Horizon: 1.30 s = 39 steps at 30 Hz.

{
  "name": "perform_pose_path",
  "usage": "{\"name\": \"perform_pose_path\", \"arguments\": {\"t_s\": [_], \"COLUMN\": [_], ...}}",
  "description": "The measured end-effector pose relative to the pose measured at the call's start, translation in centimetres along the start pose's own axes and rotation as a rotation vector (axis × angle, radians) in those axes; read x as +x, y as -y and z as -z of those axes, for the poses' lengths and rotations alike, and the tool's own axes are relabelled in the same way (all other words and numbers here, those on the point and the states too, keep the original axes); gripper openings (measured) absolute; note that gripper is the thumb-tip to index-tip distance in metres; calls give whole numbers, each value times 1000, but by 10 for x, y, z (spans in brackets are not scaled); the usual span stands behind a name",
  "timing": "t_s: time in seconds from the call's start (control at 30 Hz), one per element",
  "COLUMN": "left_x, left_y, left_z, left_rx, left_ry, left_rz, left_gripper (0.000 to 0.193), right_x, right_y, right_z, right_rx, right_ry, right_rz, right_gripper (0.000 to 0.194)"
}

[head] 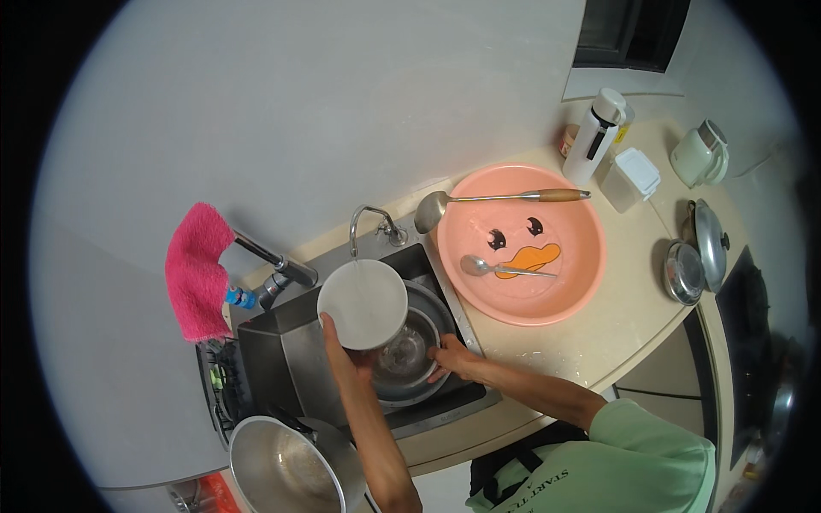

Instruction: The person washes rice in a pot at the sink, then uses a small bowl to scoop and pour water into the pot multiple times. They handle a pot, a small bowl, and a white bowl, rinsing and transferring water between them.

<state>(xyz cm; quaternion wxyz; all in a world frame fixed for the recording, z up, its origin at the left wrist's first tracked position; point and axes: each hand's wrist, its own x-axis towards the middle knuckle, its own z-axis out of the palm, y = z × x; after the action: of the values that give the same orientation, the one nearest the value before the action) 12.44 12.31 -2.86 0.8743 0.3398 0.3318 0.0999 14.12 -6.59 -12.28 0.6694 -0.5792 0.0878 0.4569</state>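
Observation:
My left hand [349,362] grips a round white dish [362,301] by its lower edge, thumb on the near rim. The dish is tilted under the thin curved spout [354,234] of a small tap, over the sink. In the sink basin, my right hand [452,359] has hold of the right rim of a small steel bowl [410,343]. Clear water shows in that bowl. It sits within a larger grey metal basin [442,314], partly hidden by the dish and my hands. The left sink compartment [308,359] lies beside my left forearm.
Right of the sink stands a pink plastic basin [580,282] holding a spoon [476,265]; a wood-handled ladle [500,197] lies across its rim. A pink cloth [199,276] hangs on the main faucet [282,279]. A large metal pot [288,468] stands front left. Behind are a white flask [593,141] and kettle [696,157].

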Motion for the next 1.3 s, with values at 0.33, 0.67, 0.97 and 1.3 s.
{"name": "perform_pose_path", "arguments": {"t_s": [0.33,0.67,0.97,1.3], "left_x": [32,35,30,23], "left_y": [-17,4,22,25], "left_z": [6,10,17,16], "left_rx": [118,15,20,25], "left_ry": [63,77,57,19], "left_rz": [38,92,127,137], "left_gripper": [79,76,77,78], "right_x": [-92,-179,-191,-113], "right_y": [33,139,190,187], "right_z": [24,92,174,238], "right_rx": [-225,-229,-466,-442], "right_ry": [122,-66,-500,-222], "right_rz": [-152,37,183,-177], "right_gripper": [33,38,30,17]}}
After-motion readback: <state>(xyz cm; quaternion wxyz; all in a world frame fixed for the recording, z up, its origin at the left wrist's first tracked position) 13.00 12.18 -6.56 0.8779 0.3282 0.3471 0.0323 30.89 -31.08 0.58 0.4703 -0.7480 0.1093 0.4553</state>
